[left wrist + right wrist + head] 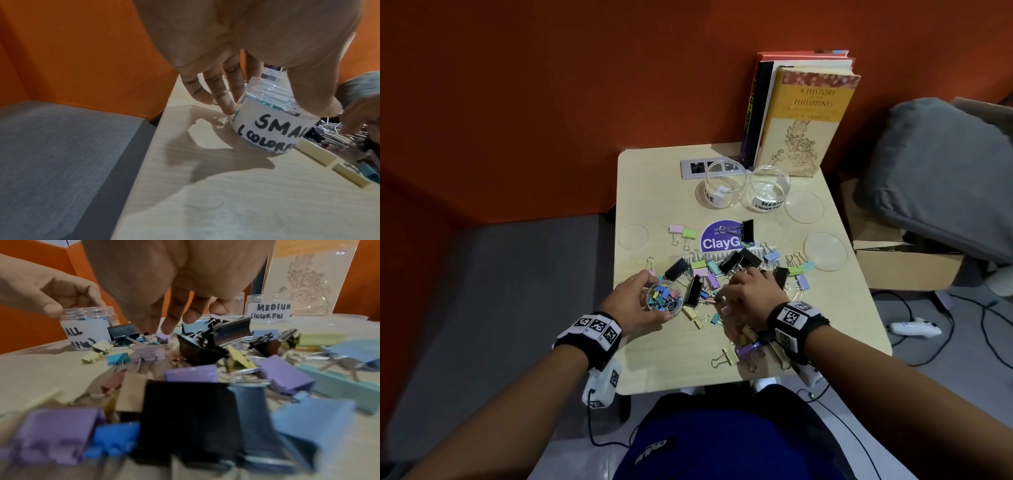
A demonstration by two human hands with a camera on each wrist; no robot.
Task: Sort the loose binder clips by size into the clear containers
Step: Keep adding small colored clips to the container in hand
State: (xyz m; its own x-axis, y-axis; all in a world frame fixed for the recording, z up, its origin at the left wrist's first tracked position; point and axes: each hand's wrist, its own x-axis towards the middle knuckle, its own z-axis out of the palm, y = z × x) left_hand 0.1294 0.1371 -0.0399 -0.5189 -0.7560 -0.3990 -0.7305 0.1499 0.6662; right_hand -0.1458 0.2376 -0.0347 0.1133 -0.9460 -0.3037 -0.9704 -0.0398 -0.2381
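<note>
A heap of binder clips (722, 270) in black and pastel colours lies mid-table, seen close in the right wrist view (205, 353). My left hand (654, 296) (277, 104) grips the small clear jar (667, 301) (273, 129) labelled "SMALL (COLORFUL)", which stands on the table holding several small coloured clips. My right hand (726, 291) (159, 331) reaches down into the heap, thumb and forefinger tips pinching a small purple clip (164, 336). Two empty jars stand at the back, the large jar (723, 188) and the medium jar (769, 188) (269, 311).
Three clear lids (632, 236) (804, 206) (825, 251) lie flat on the table (842, 325). Books (801, 116) stand at the back edge beside a socket plate (695, 168). More clips (736, 353) lie near the front edge. A cardboard box (907, 270) sits right of the table.
</note>
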